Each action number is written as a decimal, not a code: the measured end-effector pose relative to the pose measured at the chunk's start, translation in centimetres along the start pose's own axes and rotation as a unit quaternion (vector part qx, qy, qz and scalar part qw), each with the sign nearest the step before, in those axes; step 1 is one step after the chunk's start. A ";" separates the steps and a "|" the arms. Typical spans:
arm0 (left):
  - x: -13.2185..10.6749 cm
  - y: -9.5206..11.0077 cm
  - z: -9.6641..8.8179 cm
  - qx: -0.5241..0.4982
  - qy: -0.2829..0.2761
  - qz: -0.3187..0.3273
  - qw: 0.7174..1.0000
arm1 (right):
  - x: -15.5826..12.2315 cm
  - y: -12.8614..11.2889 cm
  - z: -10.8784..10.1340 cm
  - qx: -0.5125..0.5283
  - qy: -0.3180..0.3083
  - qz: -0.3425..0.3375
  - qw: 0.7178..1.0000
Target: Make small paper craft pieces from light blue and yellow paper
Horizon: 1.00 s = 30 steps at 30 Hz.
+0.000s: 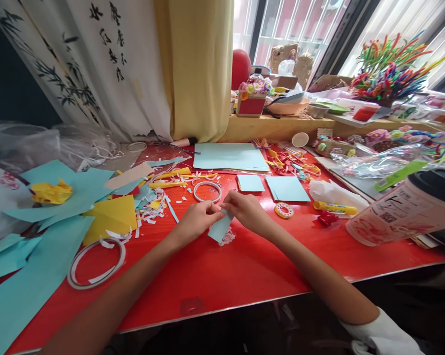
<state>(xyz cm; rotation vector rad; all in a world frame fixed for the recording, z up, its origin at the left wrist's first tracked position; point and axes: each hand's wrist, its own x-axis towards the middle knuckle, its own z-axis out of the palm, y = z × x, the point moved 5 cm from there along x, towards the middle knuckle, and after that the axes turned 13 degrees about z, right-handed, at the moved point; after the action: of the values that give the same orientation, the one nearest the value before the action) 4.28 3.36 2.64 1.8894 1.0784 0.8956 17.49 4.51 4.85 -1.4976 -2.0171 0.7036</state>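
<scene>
- L hand [200, 218] & R hand [249, 211] pinch sm. blue paper [219, 230] at far end.
- Long axis slants; free end points nr-left, over red table [274, 266].

Open red surface [222, 281] between the forearms [141, 276], a gap from right hand [247, 211] to tilted cup [387, 212] — yellow tube [335, 207] partway, large tape ring [122, 256] and teal sheets [41, 281] crowding the left, blue cards [287, 188] beyond

Right sleeve [383, 335]: whitish cloth, loosely creased, ending near the elbow.
Right forearm [318, 273]: slender, bare below the sleeve.
Left forearm [133, 281]: slender, bare to the view's edge.
Left hand [200, 218]: bare, ungloved.
Right hand [246, 209]: likewise bare.
</scene>
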 end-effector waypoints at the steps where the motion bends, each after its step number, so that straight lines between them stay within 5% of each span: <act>1: 0.1 0.0 0.0 -0.001 0.003 -0.004 1.000 | 0.2 0.3 -0.4 0.000 0.018 0.007 1.000; 8: 0.0 1.5 -0.8 -0.049 -0.023 0.028 0.998 | 1.3 2.2 -3.0 0.049 0.121 0.045 0.990; 12: -1.0 3.4 0.5 -0.056 -0.127 0.073 0.988 | 1.9 4.1 -4.3 0.088 0.185 0.101 0.974; 13: -1.1 3.9 0.6 -0.031 -0.108 0.108 0.988 | 2.0 4.5 -4.5 0.123 0.188 0.110 0.968; 16: -1.2 5.3 0.3 0.140 0.010 0.240 0.961 | 2.0 4.0 -3.8 0.247 0.122 0.107 0.955; 18: -1.2 5.3 0.4 0.250 0.047 0.285 0.924 | 1.7 2.9 -2.1 0.332 0.011 0.124 0.935; 23: -0.8 3.3 -0.2 0.326 0.056 0.257 0.908 | 0.3 0.2 -0.2 0.447 -0.132 0.111 0.878; 26: -0.8 2.7 -0.6 0.329 0.062 0.232 0.914 | 0.3 0.2 -0.3 0.442 -0.151 0.089 0.880; 30: -0.7 3.0 -0.4 0.306 0.056 0.216 0.925 | 0.5 0.8 -0.8 0.352 -0.076 0.051 0.931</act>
<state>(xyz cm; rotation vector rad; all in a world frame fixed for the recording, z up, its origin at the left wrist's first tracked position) 4.69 1.78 5.30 2.7008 1.1126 0.9872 18.48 5.28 4.91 -1.1313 -1.5267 1.4380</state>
